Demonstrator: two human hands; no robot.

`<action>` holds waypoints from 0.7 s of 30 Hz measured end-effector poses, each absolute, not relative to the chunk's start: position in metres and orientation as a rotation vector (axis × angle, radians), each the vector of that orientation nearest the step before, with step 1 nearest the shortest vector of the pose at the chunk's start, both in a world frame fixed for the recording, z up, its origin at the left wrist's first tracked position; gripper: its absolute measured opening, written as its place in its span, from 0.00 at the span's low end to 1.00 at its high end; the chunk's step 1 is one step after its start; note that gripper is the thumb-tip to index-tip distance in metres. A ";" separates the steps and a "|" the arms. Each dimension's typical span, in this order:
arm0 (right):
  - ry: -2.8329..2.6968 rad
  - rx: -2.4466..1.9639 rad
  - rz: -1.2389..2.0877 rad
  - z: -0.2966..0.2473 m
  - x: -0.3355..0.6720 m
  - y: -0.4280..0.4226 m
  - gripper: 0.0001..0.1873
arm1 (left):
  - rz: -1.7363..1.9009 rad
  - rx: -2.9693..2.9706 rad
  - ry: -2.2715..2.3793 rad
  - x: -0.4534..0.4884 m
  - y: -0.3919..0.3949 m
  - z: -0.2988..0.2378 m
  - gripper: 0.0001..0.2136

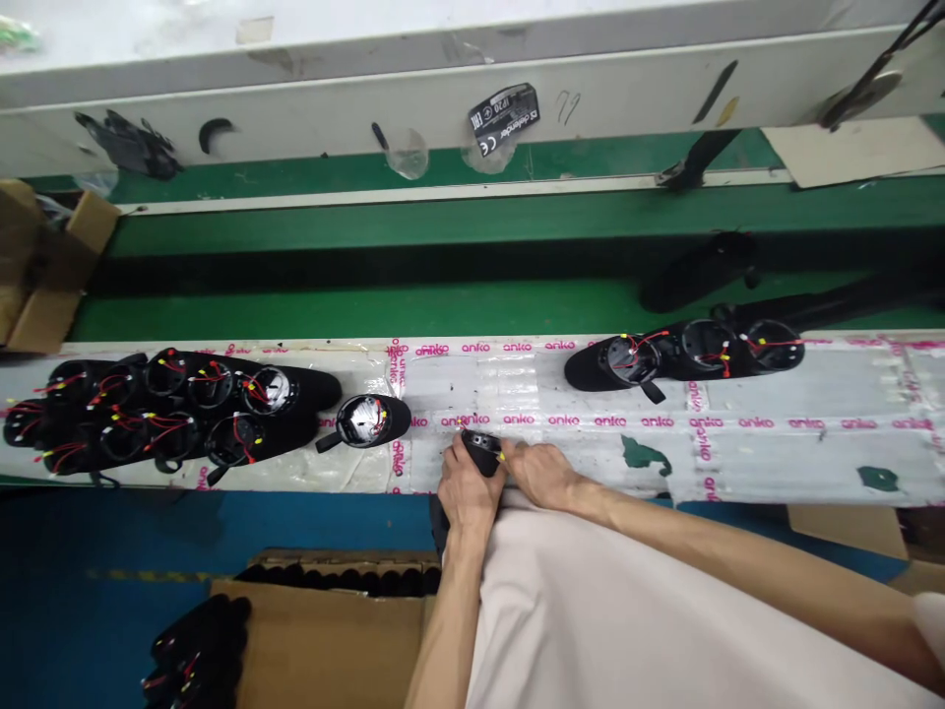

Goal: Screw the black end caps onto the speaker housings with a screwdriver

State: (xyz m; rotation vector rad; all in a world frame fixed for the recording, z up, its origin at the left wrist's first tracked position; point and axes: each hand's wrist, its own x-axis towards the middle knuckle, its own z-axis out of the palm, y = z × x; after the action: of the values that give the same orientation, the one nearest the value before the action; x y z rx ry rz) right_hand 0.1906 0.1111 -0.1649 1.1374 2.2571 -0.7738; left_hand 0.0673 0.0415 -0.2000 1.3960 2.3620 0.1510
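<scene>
Head view: clasping a black housing (pixel 481 457) in the left hand (pixel 469 492), over the near edge of the white strip (pixel 591 455); touching that housing with the right hand (pixel 544 474), unclear whether pinching.

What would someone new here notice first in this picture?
Probably the crowd of black tubes with red wires, at the left of the pale bench. Then the left hand and right hand at the bench's near edge, around a black part. Behind the bench runs a green strip.
</scene>
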 end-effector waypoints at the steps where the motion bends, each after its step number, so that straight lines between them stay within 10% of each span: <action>1: 2.249 1.139 -0.770 -0.164 0.191 0.111 0.16 | 0.150 1.402 2.364 0.068 0.041 -0.200 0.40; 21: 2.294 1.072 -0.883 -0.162 0.185 0.126 0.15 | 0.170 1.307 2.311 0.063 0.045 -0.194 0.38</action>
State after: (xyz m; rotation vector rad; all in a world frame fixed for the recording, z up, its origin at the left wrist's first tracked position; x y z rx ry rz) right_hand 0.1848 0.1260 -0.1617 1.0721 2.2938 -0.8829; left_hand 0.0631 0.0454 -0.1945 1.3072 2.3111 0.1698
